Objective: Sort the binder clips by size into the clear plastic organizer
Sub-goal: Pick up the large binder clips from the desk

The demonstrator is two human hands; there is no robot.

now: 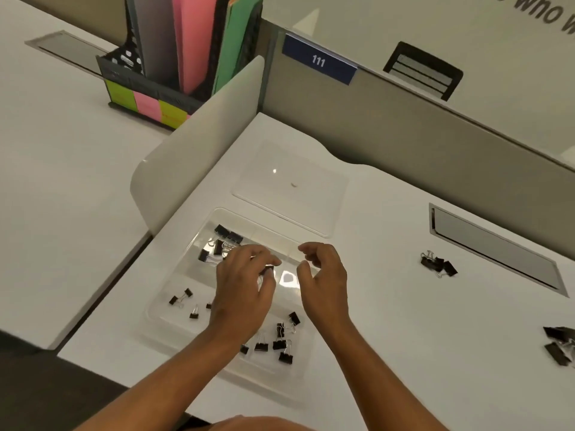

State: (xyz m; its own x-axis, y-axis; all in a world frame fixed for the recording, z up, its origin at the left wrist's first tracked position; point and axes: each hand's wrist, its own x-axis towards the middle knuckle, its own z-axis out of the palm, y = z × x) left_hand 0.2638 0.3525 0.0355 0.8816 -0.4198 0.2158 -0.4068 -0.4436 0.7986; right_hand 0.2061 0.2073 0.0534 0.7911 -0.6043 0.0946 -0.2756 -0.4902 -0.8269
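The clear plastic organizer [174, 276] lies on the white desk in front of me. Its far-left compartment holds several larger black clips [222, 241]. Small clips [182, 298] lie in the near-left compartment, and medium clips [284, 342] in the near-right one. My left hand [242, 284] hovers over the organizer's middle, its fingertips pinching a black binder clip [268, 270]. My right hand [323, 275] hangs beside it, fingers curled and apart, holding nothing. Loose clips [437, 264] lie on the desk to the right, and more large clips [560, 343] sit at the right edge.
The organizer's clear lid [291, 188] lies flat just beyond it. A white divider panel [199, 141] stands to the left, with a file holder [183, 57] of coloured folders behind it. A grey partition [404, 126] borders the back. A cable slot [494, 247] is set into the desk at right.
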